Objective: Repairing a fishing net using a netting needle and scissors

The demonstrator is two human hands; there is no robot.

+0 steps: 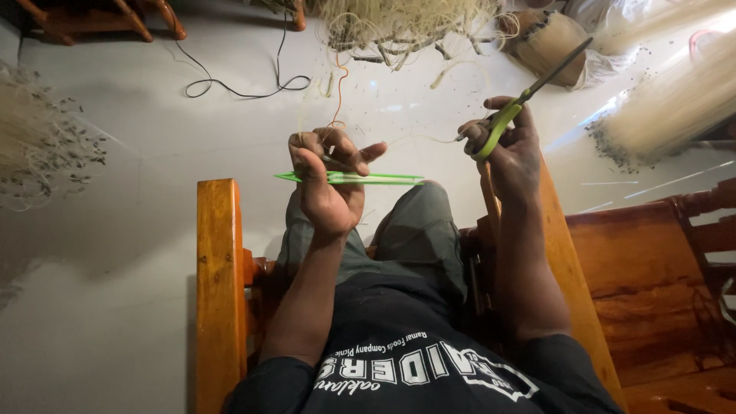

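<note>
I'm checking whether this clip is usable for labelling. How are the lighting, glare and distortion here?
Head view: the pale floor is softly lit, with bright glare streaks at upper right by the fibre bundle; wide-angle distortion bows the wooden armrest and the frame edges; the left hand with the green netting needle and the right hand with the scissors look sharp; the lap is dim.

Greens against orange-brown wood and pale floor
Bright green flat needle (349,178); scissors (521,96) with lime-green handles, dark blades; cream fibre bundles (675,107); black cable (238,84).
</note>
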